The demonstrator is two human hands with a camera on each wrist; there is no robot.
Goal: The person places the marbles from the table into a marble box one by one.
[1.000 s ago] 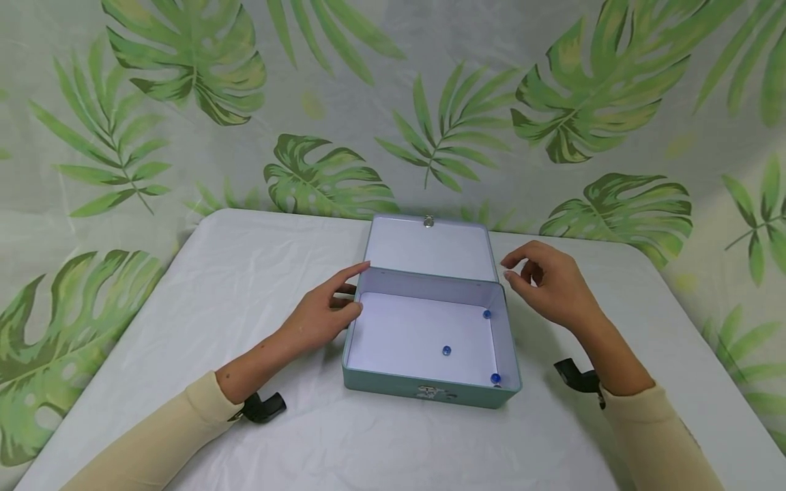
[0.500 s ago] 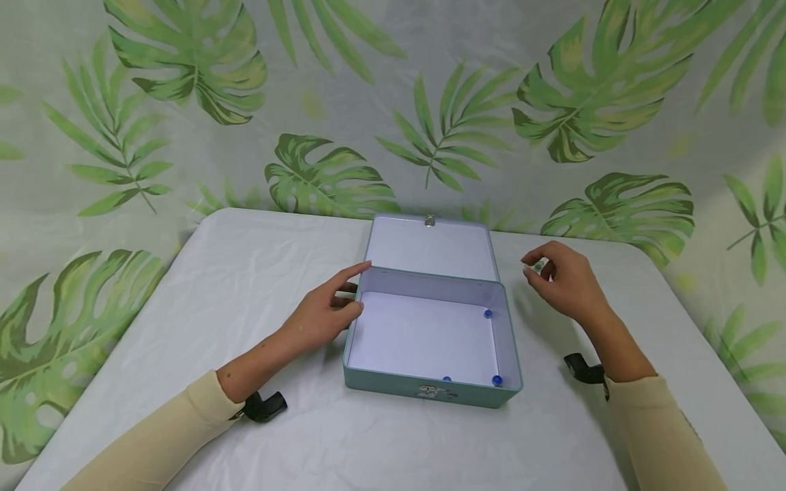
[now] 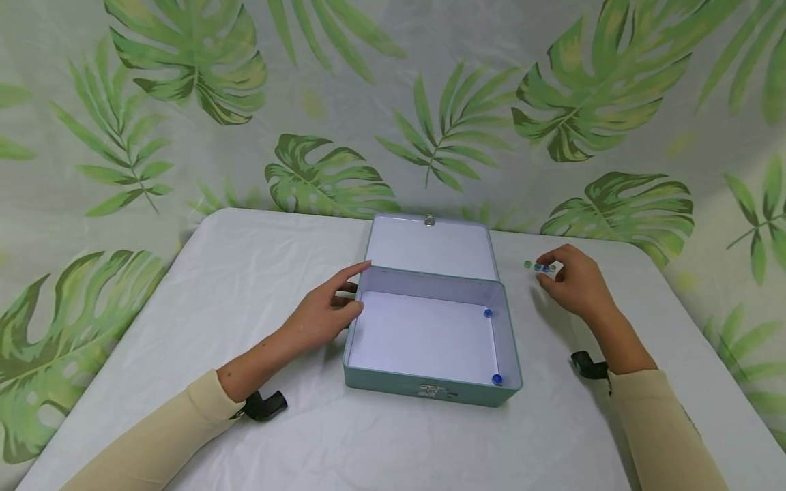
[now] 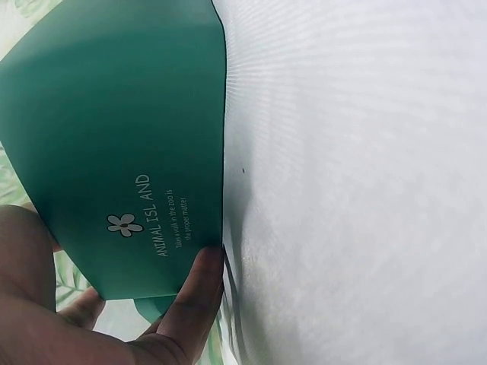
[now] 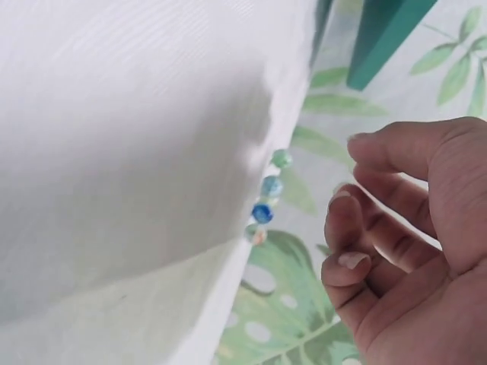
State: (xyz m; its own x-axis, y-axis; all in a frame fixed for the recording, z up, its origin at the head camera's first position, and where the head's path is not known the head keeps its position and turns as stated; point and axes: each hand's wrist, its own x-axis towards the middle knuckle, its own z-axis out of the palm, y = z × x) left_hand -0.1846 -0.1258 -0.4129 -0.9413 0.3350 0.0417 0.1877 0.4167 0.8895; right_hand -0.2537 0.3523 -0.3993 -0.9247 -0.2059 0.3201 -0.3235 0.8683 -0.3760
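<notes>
A shallow green metal box [image 3: 430, 337] with a white inside stands with its hinged lid [image 3: 430, 245] folded back. My left hand [image 3: 319, 314] holds its left side, thumb at the rim and a finger reaching the back corner. In the left wrist view a fingertip of it lies low on the printed green wall [image 4: 114, 152]. Inside the box are a blue bead [image 3: 488, 313] by the right wall and another blue bead [image 3: 497, 379] near the front. My right hand [image 3: 577, 283], fingers loosely bent, hovers at several glassy beads, among them a green bead [image 5: 281, 158] and a dark blue bead [image 5: 262, 213].
A white cloth [image 3: 264, 266] covers the table. Behind its far edge hangs a leaf-patterned curtain [image 3: 344, 102]. On each wrist sits a black camera mount, one at the left wrist [image 3: 264, 407] and one at the right wrist [image 3: 589, 366].
My right hand has moved right, away from the box to the beads on the cloth. A loose blue bead rolled forward inside the box and is now hidden. My left hand stays put.
</notes>
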